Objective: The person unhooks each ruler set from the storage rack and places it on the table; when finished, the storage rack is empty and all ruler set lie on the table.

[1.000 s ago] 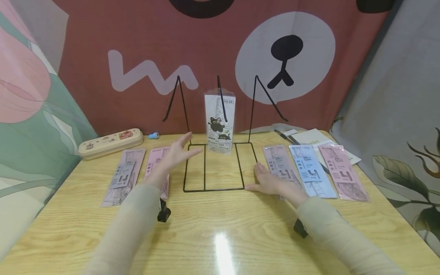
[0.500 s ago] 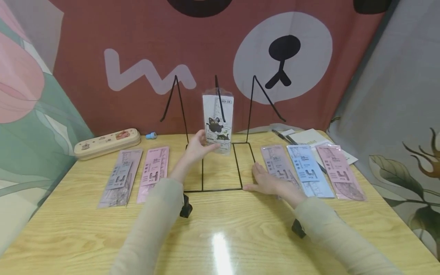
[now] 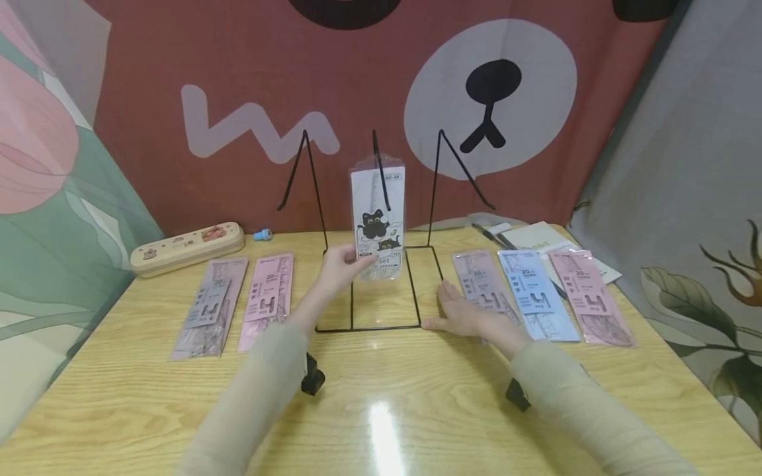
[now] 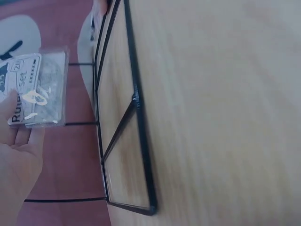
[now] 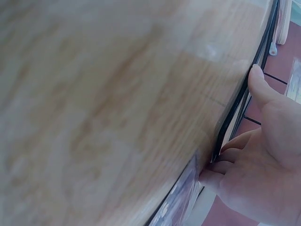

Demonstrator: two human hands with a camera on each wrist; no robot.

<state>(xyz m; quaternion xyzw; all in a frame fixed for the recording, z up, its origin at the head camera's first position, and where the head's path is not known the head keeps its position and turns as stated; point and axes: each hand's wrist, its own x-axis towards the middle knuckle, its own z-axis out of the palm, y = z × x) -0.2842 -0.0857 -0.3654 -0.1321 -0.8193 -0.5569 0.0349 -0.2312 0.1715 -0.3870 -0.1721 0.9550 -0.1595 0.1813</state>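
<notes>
My left hand pinches the lower left edge of a clear packet with a white cat-print card marked as a ruler set. The packet stands upright at the middle prong of a black wire rack, and that prong runs down in front of it. In the left wrist view, the thumb lies over the face of the packet, with fingers behind it. My right hand rests at the rack's front right corner. The right wrist view shows its thumb on the front bar of the rack and its fingertips by the side bar.
A purple packet and a pink packet lie left of the rack. Purple, blue and pink packets lie right. Behind are a pencil case, a small blue item and a white notebook.
My left hand has come in from the left and taken hold of the packet. The packet's lower end has shifted down and toward me. The right hand stays at the rack's corner.
</notes>
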